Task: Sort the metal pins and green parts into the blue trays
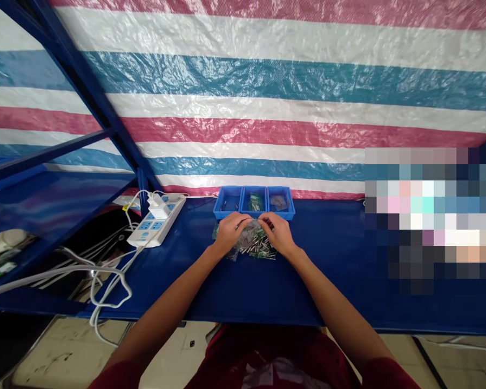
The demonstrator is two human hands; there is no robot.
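Observation:
My left hand (229, 232) and my right hand (278, 235) come together over the table, each with thumb and fingertips pinched. Between them is a small clear plastic bag (251, 229), its upper edge held at both sides. Under and around the bag lies a pile of thin, shiny metal pins or screws (260, 247), too small to tell which. Some green and clear plastic packets are mixed in with the pile, partly hidden by my fingers. Just beyond my hands stands a blue three-part tray (215, 214); small packets lie in its middle and right compartments, a few tiny pieces in the left.
A white power strip (149, 235) with a plugged-in adapter (159, 208) lies on the blue table (332, 259) to the left. Loose white cables (123, 286) hang over the front edge there. Blue metal posts and a striped tarp (247, 129) bound the back. The right side is pixelated.

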